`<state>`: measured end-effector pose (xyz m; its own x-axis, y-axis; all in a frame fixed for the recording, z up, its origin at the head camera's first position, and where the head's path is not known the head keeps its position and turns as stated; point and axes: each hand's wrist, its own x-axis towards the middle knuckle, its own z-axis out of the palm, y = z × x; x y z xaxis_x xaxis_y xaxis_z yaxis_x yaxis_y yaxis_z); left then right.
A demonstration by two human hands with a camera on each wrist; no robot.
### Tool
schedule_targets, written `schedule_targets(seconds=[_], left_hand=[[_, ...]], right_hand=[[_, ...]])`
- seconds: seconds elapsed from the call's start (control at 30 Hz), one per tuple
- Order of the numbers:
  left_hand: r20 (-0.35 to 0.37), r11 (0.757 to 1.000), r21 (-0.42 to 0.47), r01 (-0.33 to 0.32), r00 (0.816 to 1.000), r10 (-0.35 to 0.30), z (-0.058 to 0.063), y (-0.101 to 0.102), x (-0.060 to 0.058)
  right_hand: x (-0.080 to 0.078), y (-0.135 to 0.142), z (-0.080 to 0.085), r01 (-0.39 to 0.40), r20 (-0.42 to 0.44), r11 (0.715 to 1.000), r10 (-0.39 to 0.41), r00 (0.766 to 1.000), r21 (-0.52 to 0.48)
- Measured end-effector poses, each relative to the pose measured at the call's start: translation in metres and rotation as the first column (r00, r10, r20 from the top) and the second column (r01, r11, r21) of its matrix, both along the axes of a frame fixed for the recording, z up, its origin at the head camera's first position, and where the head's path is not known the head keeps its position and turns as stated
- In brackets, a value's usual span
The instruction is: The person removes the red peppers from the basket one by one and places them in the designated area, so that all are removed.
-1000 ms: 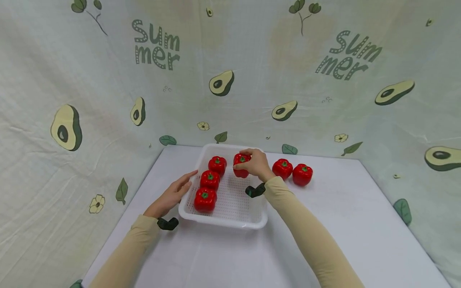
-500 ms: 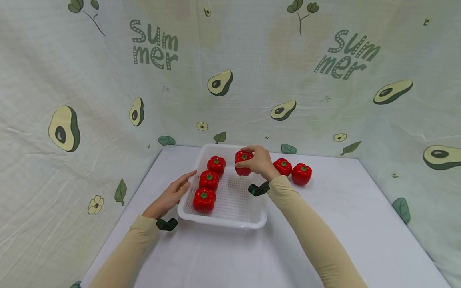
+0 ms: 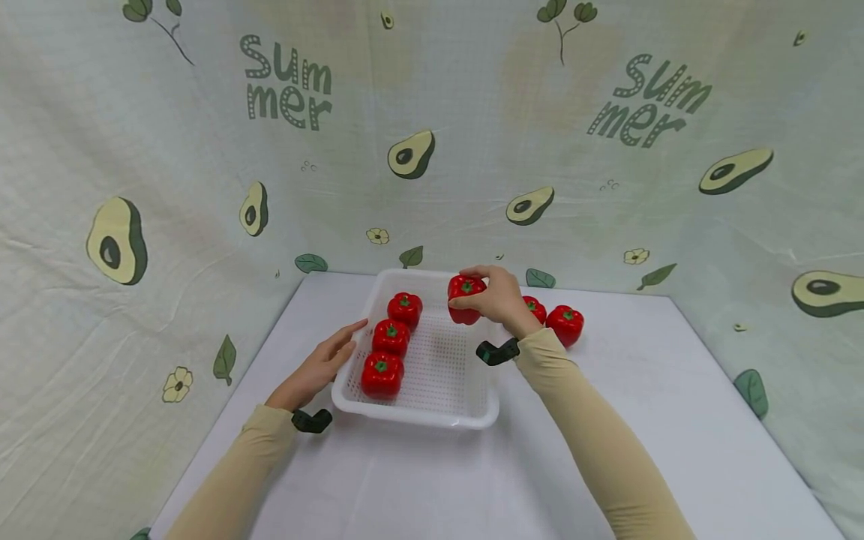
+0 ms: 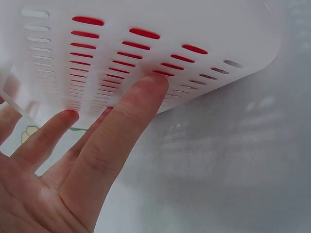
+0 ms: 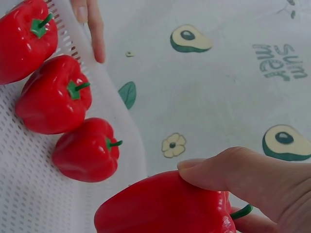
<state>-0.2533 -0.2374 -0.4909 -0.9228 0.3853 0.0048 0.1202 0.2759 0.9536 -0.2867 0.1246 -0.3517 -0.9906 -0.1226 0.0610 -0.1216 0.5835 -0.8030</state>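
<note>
My right hand (image 3: pixel 498 298) grips a red bell pepper (image 3: pixel 466 300) with a green stem, held over the back right part of a white plastic basket (image 3: pixel 418 418). In the right wrist view the thumb presses on the side of that pepper (image 5: pixel 160 206). Three more red bell peppers stand in a row along the basket's left side, the middle one (image 3: pixel 391 337) close to both others. My left hand (image 3: pixel 317 367) rests against the basket's left outer wall; in the left wrist view its straight fingertips touch the slotted wall (image 4: pixel 194 29).
Two red bell peppers stand on the white table right of the basket: one (image 3: pixel 535 309) partly behind my right hand, the other (image 3: pixel 565 324) beside it. A cloth (image 3: pixel 466 150) printed with avocados hangs behind and at the sides of the table (image 3: pixel 648 390).
My right hand has lifted the red bell pepper and carried it a little to the right, towards the basket's right rim. The left hand stays at the basket's wall.
</note>
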Motion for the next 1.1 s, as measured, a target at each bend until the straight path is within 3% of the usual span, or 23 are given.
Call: schedule_targets(seconds=[0.33, 1.1], left_hand=[[-0.005, 1.000, 0.009, 0.004, 1.000, -0.004, -0.003, -0.001, -0.001], [-0.003, 1.000, -0.012, -0.008, 1.000, 0.008, 0.000, 0.001, 0.001]], right_hand=[[0.008, 0.020, 0.013, -0.004, -0.042, 0.999, 0.005, 0.999, 0.039], [0.020, 0.079, 0.029, 0.091, -0.023, 0.993, -0.089, 0.996, 0.075]])
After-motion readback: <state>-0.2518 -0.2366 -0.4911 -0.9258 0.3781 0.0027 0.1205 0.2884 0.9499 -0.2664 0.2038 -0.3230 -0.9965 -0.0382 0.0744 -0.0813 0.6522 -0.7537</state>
